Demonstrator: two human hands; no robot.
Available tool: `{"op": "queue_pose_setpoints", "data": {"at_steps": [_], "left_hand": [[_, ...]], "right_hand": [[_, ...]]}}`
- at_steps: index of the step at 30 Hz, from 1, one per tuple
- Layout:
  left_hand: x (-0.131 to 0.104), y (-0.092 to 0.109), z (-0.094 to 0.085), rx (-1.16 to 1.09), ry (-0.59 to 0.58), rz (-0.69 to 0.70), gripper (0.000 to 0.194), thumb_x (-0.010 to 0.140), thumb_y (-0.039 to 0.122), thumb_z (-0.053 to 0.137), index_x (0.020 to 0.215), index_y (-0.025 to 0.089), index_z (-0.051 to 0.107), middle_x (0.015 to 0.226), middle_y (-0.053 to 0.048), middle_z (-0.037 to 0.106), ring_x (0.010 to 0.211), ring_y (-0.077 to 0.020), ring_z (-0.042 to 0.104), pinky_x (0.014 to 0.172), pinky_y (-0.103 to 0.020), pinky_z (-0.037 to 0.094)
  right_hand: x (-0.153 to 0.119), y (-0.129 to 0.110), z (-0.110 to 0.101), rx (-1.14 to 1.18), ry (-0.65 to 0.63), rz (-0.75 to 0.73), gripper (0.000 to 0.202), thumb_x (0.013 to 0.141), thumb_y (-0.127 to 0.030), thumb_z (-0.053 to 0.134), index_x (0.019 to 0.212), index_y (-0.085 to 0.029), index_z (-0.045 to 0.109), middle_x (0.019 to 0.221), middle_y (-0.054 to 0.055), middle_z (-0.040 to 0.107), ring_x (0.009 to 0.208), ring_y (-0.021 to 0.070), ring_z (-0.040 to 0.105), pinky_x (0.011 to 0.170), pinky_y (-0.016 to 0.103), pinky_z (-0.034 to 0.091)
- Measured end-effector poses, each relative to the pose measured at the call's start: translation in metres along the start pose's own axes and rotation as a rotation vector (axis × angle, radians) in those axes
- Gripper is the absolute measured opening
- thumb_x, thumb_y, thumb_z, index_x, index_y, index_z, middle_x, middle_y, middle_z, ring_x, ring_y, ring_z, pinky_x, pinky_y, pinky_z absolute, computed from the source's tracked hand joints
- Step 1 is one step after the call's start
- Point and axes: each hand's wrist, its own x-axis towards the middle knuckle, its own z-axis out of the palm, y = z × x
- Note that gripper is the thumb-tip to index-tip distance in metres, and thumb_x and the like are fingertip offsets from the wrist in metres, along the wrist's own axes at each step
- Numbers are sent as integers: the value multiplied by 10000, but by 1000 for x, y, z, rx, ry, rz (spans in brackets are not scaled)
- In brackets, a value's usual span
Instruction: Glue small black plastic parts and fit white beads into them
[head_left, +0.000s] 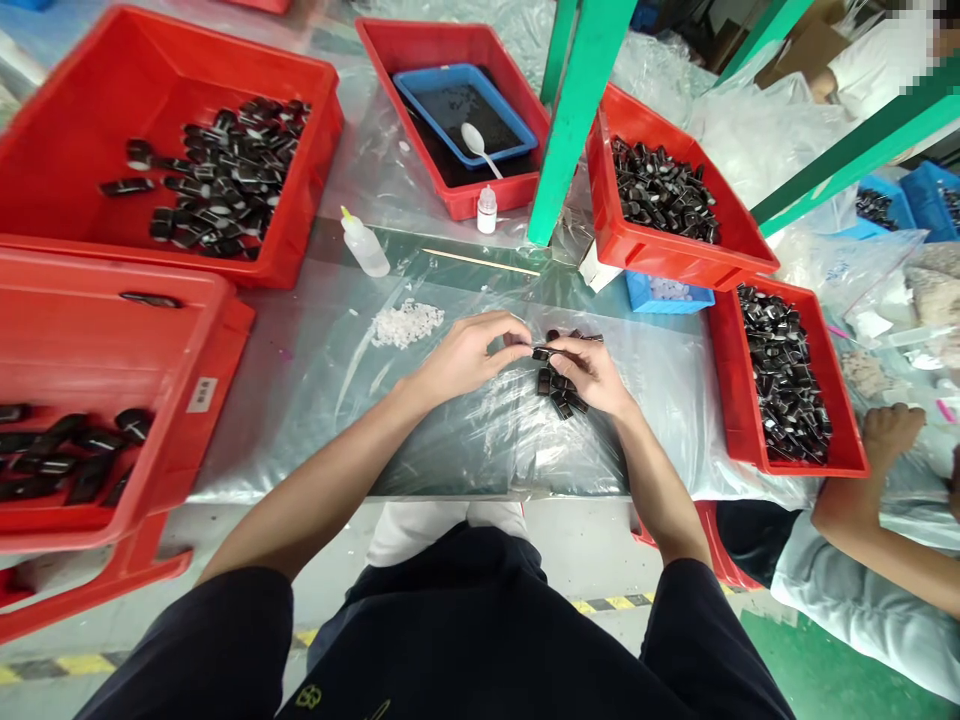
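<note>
A small black part (540,353) is held just above the table (457,455), the right hand (594,373) grasping it between thumb and fingers, and thumb and forefinger of the left hand (474,352) pinched together at its left end; whether these grip anything is too small to tell. Handling of this part appears under way, with loose black parts (561,402) around the right hand and white pieces (407,324) farther left remaining; which contents of the red bins (75,190) are finished cannot be told.

White granule heap (407,324): on clear plastic sheeting (465,440), left of blocky black parts (561,403). Translucent plastic squeeze bottle (366,247): beyond heap. Thin tan stick (480,262): right of bottle.
</note>
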Motion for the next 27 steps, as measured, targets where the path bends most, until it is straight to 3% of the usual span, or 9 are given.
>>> {"op": "queue_pose_setpoints", "data": {"at_steps": [8,14,16,18,20,23,25,27], "left_hand": [[0,0,12,-77,53,-58,258,1020,402,648,1061,200,804,940,-42,802,674,-130,578,661,-275,458],[-2,-9,25,-53,71,-87,283,986,445,674,1020,200,812,818,-24,773,625,-134,539,618,-284,433],[-2,-11,27,-25,22,-53,286,999,444,656,1030,200,801,887,-42,791,734,-159,643,710,-297,511],[-3,-12,29,31,-101,33,279,1012,434,641,1016,203,795,1029,-73,802,943,-205,714,908,-358,568],[-5,-12,32,125,-219,100,260,1021,415,626,1018,213,789,1156,-92,786,1117,-248,707,1065,-438,548],[-8,-11,36,218,-266,116,265,1032,390,602,1166,218,753,1314,-118,736,1281,-286,665,1172,-500,510],[-9,-10,39,215,-262,121,386,1027,413,617,1354,215,672,1453,-147,673,1401,-304,611,1233,-517,473],[-10,-8,44,207,-300,131,649,973,471,708,1543,217,528,1616,-179,554,1544,-338,498,1300,-541,407]], "right_hand": [[0,-3,-2,-77,63,-41,483,1043,-630,598,1062,-197,812,898,51,737,716,168,587,653,303,459],[1,-4,-8,-176,86,-99,449,1032,-591,635,1031,-186,830,916,67,779,740,177,633,687,309,486],[4,1,-16,-223,177,-112,447,1041,-598,618,1055,-209,838,989,76,816,877,216,702,825,345,536],[9,11,-24,-265,273,-100,473,1058,-620,570,1088,-235,843,1108,85,838,1050,260,734,994,406,539],[11,23,-30,-277,282,-64,533,1065,-664,514,1083,-251,851,1189,86,838,1153,283,739,1099,455,516],[9,39,-26,-259,225,-23,557,1050,-700,515,1072,-263,860,1238,86,830,1279,295,709,1207,490,470],[2,46,-17,-258,224,-13,543,1039,-692,549,1104,-250,858,1314,104,805,1366,306,666,1263,513,426],[-8,49,-7,-263,262,-12,547,1035,-686,563,1129,-231,851,1373,126,778,1399,318,647,1291,534,400]]}}
